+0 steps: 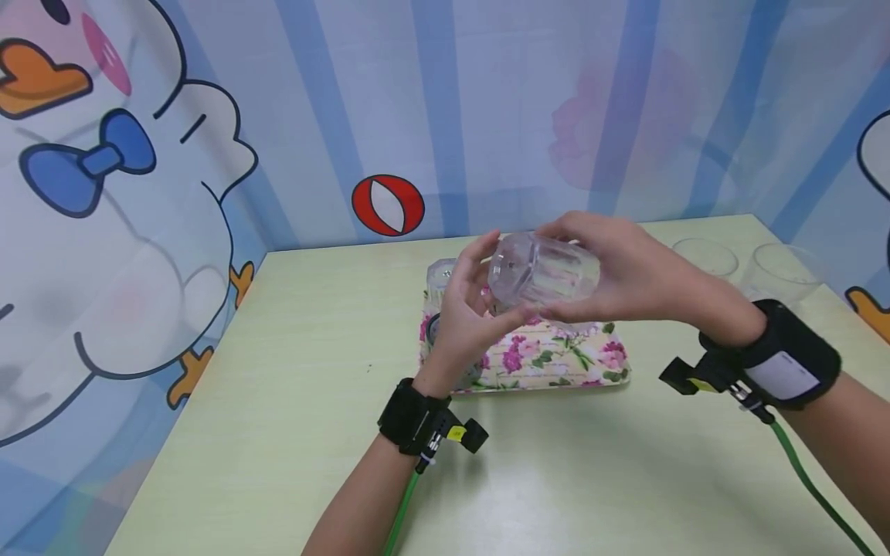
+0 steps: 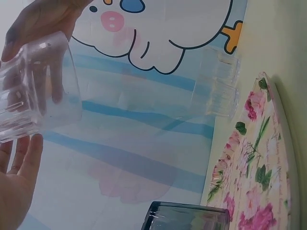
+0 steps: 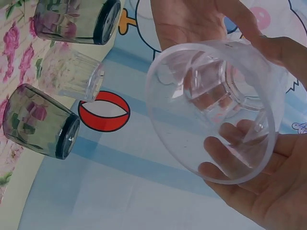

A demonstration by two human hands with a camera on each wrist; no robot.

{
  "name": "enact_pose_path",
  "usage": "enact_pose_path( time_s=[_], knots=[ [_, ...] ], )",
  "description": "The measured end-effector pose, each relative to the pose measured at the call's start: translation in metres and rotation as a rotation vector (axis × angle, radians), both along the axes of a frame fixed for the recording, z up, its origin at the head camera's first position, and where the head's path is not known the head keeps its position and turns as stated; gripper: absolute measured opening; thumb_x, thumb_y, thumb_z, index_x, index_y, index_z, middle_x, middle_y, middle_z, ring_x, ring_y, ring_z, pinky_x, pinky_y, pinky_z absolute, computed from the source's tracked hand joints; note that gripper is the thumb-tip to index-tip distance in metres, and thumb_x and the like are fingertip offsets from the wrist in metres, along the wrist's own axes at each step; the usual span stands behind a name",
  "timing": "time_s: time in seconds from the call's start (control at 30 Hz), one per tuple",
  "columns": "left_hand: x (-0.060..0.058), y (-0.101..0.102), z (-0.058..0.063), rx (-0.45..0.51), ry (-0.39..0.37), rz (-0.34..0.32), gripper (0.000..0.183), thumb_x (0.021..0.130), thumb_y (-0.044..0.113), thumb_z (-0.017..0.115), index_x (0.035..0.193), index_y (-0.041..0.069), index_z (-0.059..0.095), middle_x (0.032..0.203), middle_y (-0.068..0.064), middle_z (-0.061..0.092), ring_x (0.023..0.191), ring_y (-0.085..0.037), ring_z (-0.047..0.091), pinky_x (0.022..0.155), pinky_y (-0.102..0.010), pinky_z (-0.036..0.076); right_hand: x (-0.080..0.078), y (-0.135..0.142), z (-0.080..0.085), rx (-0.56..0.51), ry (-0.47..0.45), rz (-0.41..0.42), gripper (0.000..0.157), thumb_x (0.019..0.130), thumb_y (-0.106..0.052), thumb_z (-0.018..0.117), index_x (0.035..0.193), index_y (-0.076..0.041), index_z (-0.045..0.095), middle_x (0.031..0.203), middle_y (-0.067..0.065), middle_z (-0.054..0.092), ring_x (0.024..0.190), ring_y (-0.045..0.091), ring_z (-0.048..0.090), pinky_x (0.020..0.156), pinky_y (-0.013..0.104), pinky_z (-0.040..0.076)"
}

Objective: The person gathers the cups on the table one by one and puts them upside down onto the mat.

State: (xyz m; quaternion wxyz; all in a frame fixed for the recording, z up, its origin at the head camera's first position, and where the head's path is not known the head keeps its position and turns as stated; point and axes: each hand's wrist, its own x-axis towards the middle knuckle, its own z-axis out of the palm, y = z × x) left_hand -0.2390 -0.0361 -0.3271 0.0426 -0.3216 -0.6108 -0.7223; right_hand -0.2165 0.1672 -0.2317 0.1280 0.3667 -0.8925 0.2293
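Observation:
Both hands hold a clear tumbler on its side above a floral tray. Its faceted base points left, toward my left hand, whose fingers and thumb curve around that end. My right hand grips the tumbler near its rim from the right, fingers over the top and thumb below. In the right wrist view the wide mouth of the tumbler faces the camera, and fingers show through its wall.
On the tray, upside down, stand a clear tumbler and two smoky grey tumblers, one lower and one upper in the right wrist view. Two clear tumblers, one left and one right, stand at the table's back right. A cartoon-print curtain hangs behind.

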Motion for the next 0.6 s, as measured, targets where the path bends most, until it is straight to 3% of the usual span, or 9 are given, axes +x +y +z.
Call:
enact_pose_path(
  time_s=[0.37, 0.6],
  knots=[
    [0.001, -0.001, 0.001, 0.024, -0.028, 0.044, 0.109, 0.067, 0.061, 0.076, 0.150, 0.011, 0.026, 0.149, -0.011, 0.037, 0.139, -0.026, 0.042, 0.110, -0.034, 0.046, -0.003, -0.002, -0.020, -0.218, 0.057, -0.015, 0.070, 0.063, -0.019, 0.089, 0.124, -0.002, 0.058, 0.117, 0.010, 0.065, 0.101, 0.020, 0.062, 0.086, 0.044, 0.059],
    [0.002, -0.001, 0.001, -0.001, -0.018, 0.076, 0.105, 0.067, 0.064, 0.073, 0.149, 0.014, 0.030, 0.149, -0.009, 0.039, 0.139, -0.024, 0.043, 0.111, -0.042, 0.043, -0.003, -0.004, -0.033, -0.320, 0.061, -0.036, 0.070, 0.063, -0.013, 0.088, 0.124, -0.003, 0.057, 0.118, 0.009, 0.065, 0.102, 0.016, 0.062, 0.088, 0.040, 0.059]
  ],
)
